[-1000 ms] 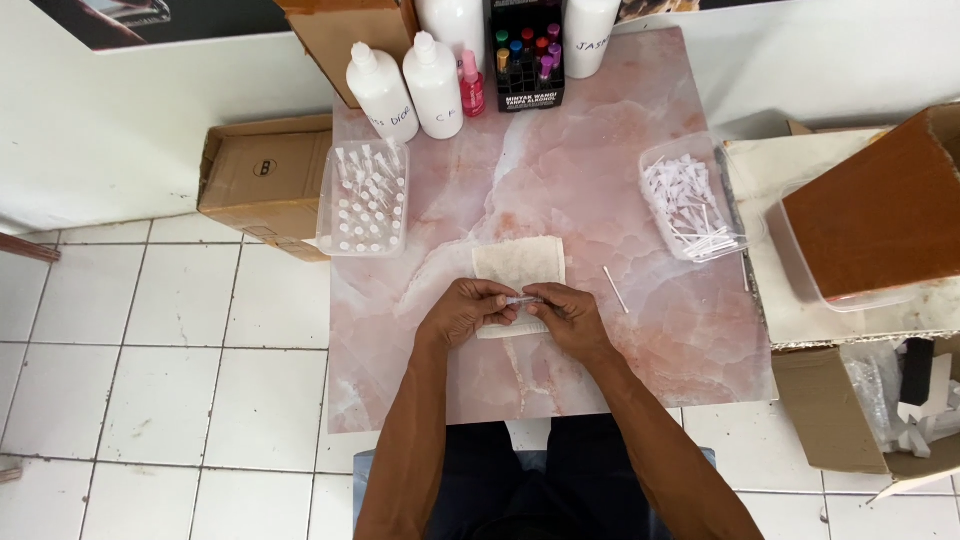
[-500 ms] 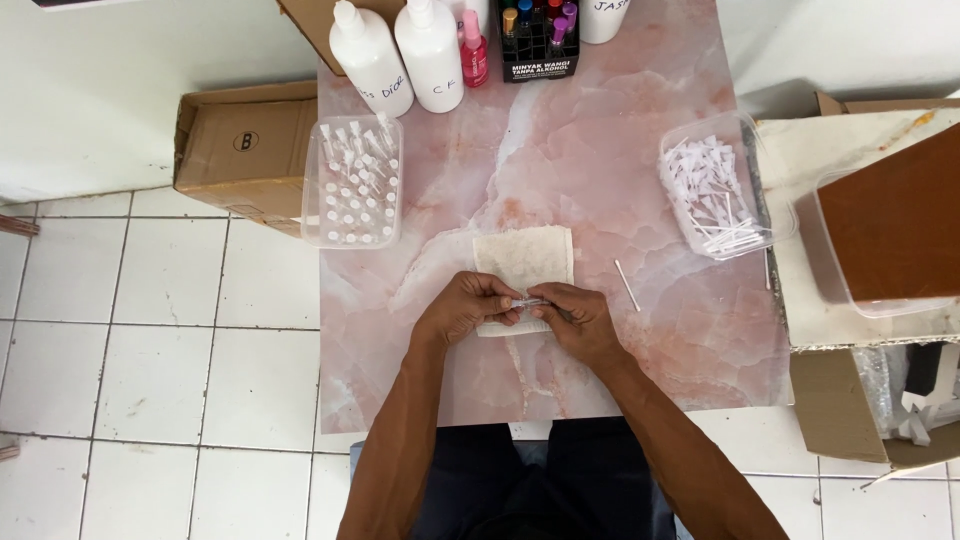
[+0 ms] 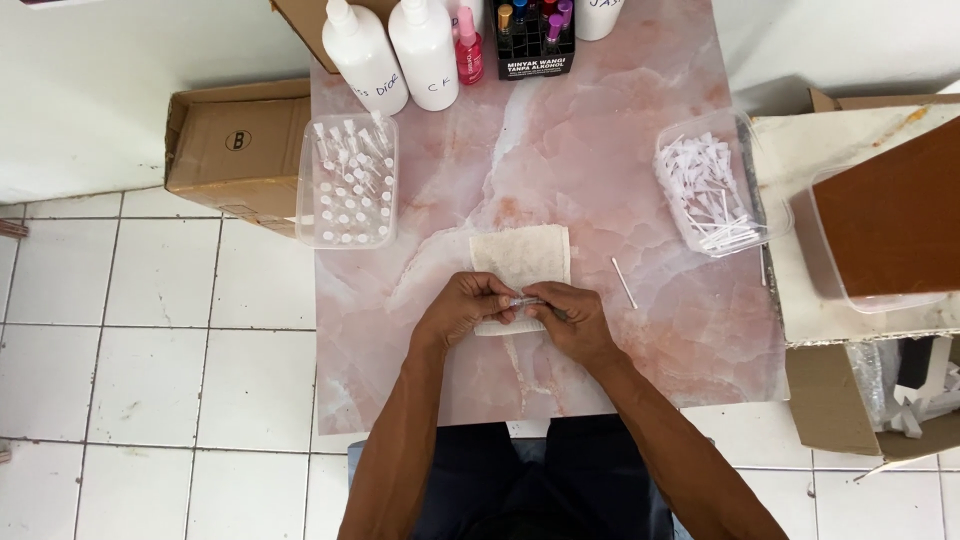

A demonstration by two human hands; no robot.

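From the head view, both the left hand (image 3: 468,310) and right hand (image 3: 572,322) pinch 1 small clear vial (image 3: 527,300) between them, just above the folded cloth (image 3: 522,258) on the pink marble table (image 3: 600,160). It looks slim and glassy; a loosened pinch could let it roll away.

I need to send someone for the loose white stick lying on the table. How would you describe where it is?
On the pink marble table, look right of the folded cloth. The thin white stick lies alone between cloth and the clear tub of white pieces, the only one outside a container.
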